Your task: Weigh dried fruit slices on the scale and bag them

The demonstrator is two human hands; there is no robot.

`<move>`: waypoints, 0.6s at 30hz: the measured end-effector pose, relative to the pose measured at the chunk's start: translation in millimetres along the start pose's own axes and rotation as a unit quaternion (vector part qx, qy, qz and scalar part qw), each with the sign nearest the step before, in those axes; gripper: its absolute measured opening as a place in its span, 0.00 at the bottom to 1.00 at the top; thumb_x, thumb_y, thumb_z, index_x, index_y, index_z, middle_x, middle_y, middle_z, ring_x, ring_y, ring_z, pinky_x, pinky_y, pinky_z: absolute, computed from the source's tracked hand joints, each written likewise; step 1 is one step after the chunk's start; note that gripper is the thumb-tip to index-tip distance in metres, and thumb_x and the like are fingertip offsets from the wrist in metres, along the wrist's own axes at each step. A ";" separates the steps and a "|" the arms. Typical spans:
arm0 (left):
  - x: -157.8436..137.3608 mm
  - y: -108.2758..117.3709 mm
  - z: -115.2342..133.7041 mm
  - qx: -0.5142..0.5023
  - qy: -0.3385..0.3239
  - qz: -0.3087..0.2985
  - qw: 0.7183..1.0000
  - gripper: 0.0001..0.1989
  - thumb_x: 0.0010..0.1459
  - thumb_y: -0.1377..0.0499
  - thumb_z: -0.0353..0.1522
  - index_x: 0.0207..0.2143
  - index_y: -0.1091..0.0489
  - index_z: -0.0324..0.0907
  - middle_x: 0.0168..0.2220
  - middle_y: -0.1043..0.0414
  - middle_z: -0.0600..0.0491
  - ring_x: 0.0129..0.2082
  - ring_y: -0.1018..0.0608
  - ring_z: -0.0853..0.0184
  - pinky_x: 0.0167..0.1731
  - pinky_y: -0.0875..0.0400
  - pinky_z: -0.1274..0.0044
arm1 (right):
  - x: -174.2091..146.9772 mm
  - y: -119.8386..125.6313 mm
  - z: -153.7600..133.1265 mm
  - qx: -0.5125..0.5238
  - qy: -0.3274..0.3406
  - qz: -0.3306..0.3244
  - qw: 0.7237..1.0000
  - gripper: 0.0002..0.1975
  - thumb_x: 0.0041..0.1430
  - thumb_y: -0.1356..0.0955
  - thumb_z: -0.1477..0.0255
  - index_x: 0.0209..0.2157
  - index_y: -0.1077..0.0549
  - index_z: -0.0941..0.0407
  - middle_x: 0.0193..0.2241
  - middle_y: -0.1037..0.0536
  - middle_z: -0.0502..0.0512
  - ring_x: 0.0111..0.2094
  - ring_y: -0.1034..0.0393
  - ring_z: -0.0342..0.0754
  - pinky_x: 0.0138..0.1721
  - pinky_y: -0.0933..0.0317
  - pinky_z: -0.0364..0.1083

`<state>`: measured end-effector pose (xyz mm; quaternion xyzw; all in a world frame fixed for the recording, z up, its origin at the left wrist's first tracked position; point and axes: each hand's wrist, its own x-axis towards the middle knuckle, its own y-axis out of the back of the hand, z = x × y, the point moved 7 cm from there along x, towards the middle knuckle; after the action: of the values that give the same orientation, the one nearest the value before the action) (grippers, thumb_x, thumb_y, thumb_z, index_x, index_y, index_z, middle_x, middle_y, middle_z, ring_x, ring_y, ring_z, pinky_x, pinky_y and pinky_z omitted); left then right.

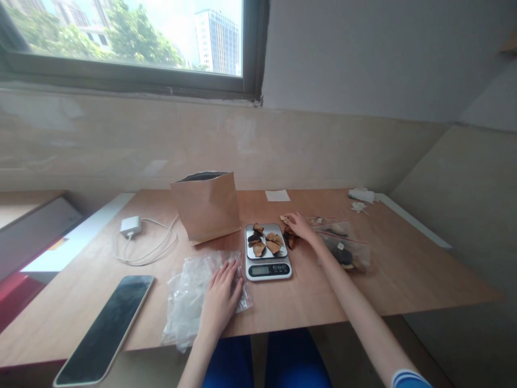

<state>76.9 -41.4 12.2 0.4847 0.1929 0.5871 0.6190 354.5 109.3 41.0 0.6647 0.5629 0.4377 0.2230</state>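
Observation:
My left hand (223, 291) lies flat with fingers stretched over a pile of clear zip bags (186, 293). To its right stands a white digital kitchen scale (269, 270), whose metal plate carries several dried brown slices (273, 247) and a darker piece. Just past the scale's right edge, my right hand (298, 223) pinches a pale dried slice (284, 219). Below those fingers is a small heap of dried pieces (290, 237), partly covered by the hand. Filled clear zip bags (343, 253) lie beside my right forearm, with dark and light pieces inside.
A brown kraft pouch (208, 207) stands with its top open behind the zip bags. At left are a white charger (131, 225) with its cable and a phone (107, 328) at the table's front edge. White paper (277, 195) and crumpled tissue (359, 206) lie toward the back.

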 end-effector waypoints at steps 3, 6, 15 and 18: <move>0.3 0.2 0.3 0.002 0.002 -0.004 1.000 0.20 0.60 0.52 0.35 0.53 0.36 0.42 0.55 0.34 0.48 0.57 0.35 0.60 0.56 0.40 0.63 | 12.1 -10.4 2.3 0.005 -0.008 -0.021 1.000 0.05 0.53 0.34 0.76 0.28 0.26 0.57 0.31 0.22 0.57 0.35 0.29 0.49 0.39 0.38 0.47; 0.2 0.0 0.4 0.003 0.007 -0.010 1.000 0.20 0.61 0.52 0.36 0.53 0.36 0.40 0.55 0.34 0.48 0.58 0.36 0.61 0.57 0.41 0.64 | 16.1 -11.9 5.0 0.010 -0.018 -0.025 0.999 0.04 0.50 0.33 0.78 0.27 0.26 0.57 0.30 0.22 0.56 0.32 0.28 0.47 0.36 0.37 0.45; -0.1 0.1 0.3 0.001 0.007 -0.008 1.000 0.20 0.61 0.52 0.36 0.53 0.36 0.42 0.55 0.34 0.48 0.58 0.36 0.61 0.56 0.41 0.65 | 4.4 12.0 7.1 0.029 -0.025 0.043 0.998 0.12 0.46 0.40 0.85 0.26 0.31 0.57 0.33 0.26 0.56 0.40 0.32 0.48 0.45 0.41 0.49; -0.1 -0.1 0.4 0.001 0.007 -0.012 1.000 0.20 0.61 0.52 0.36 0.53 0.36 0.41 0.55 0.34 0.48 0.58 0.36 0.60 0.56 0.41 0.65 | 3.5 15.6 -8.7 0.058 -0.003 0.037 0.998 0.11 0.47 0.39 0.83 0.31 0.30 0.57 0.35 0.25 0.56 0.40 0.32 0.47 0.43 0.39 0.48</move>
<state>77.3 -41.6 12.2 0.4787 0.2036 0.5832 0.6240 355.9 106.8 58.9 0.6981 0.5614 0.4107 0.1696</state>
